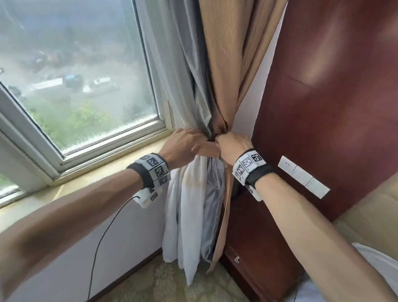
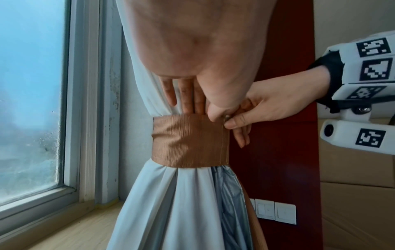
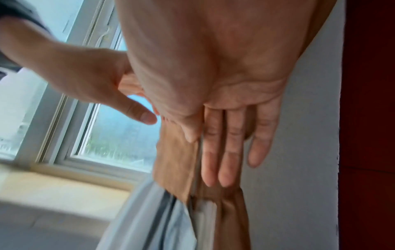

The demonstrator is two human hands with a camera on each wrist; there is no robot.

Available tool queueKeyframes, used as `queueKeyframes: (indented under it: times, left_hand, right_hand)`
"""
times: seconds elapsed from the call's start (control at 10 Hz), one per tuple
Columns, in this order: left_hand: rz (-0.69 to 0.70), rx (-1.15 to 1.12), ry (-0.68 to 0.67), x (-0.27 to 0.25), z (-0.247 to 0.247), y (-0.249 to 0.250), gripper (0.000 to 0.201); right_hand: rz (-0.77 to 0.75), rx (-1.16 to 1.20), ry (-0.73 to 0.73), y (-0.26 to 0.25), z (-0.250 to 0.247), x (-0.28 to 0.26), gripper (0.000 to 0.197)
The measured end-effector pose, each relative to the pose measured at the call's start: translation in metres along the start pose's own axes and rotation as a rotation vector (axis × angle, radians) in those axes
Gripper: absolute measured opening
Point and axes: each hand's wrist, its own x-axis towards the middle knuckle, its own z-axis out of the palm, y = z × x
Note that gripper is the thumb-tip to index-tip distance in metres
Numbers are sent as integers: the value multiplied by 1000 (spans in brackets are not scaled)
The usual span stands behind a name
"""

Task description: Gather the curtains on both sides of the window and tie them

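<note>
A tan curtain with white and grey lining hangs gathered in a bundle at the right of the window. A tan tieback band is wrapped round its waist. My left hand cups the bundle just above the band, fingers flat on the white fabric, thumb reaching to the band's top right corner. My right hand pinches the band's end there between thumb and forefinger, its other fingers hanging straight down the tan fabric. A small metal piece shows at the pinch.
The window and its pale sill lie to the left. A red-brown wood panel with a white switch plate stands close on the right. A padded headboard is at far right, patterned carpet below.
</note>
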Motion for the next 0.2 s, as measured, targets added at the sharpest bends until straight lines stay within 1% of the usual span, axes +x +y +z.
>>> queueKeyframes:
  times: [0.1, 0.2]
  left_hand:
    - [24, -51, 66, -29, -32, -16, 25]
    - [-15, -124, 202, -65, -72, -41, 24]
  right_hand:
    - [64, 101, 132, -40, -24, -14, 21]
    - [78, 422, 266, -85, -44, -37, 23]
